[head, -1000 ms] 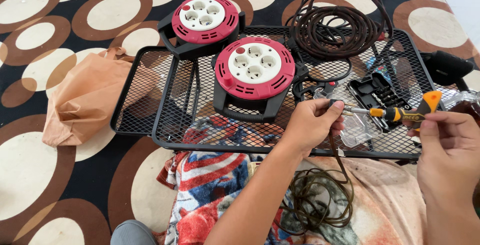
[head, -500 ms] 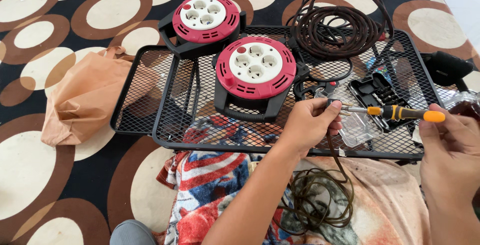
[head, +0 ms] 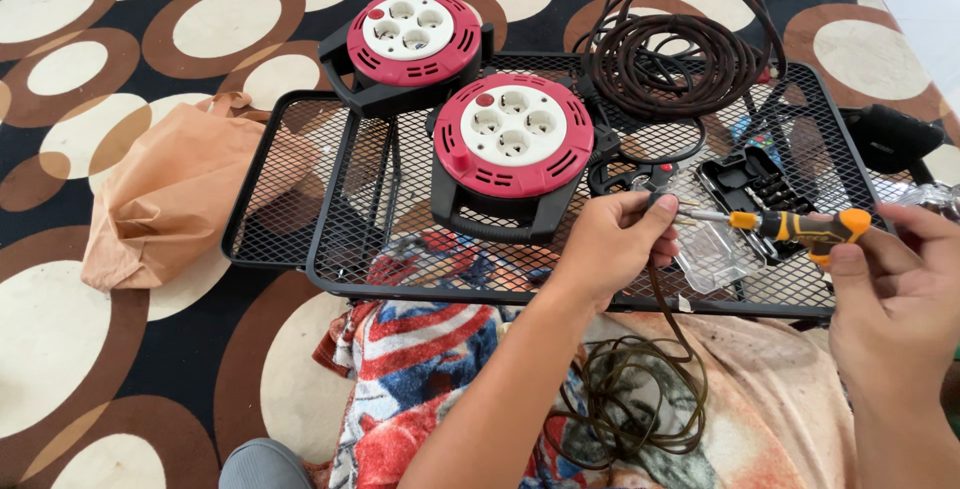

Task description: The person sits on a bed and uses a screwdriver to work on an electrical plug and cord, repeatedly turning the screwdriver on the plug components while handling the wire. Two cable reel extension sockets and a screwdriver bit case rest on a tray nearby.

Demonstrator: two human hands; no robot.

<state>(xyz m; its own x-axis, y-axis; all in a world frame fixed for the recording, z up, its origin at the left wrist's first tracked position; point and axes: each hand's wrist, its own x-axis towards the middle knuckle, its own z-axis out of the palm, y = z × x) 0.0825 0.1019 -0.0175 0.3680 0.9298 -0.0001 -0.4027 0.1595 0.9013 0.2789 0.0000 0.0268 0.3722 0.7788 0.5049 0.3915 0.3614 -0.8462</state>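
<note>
My left hand (head: 615,244) is closed around the end of a dark brown cable (head: 640,399), pinching a small plug part at its fingertips. The cable drops from the hand into a loose coil on my lap. My right hand (head: 895,294) grips an orange and black screwdriver (head: 790,226) by its handle. Its metal tip points left and meets the part held in my left hand. Both hands hover over the front right part of a black wire mesh rack (head: 400,179).
Two red and white cable reels (head: 515,144) (head: 410,39) sit on and behind the rack. A coiled dark cable (head: 680,49), a black bit case (head: 750,189) and a clear plastic lid (head: 715,254) lie at right. An orange cloth bag (head: 165,194) rests left on the patterned carpet.
My right hand turned and slid the screwdriver: its orange handle end tipped from pointing up to lying level, with the tip staying at the part in my left hand.
</note>
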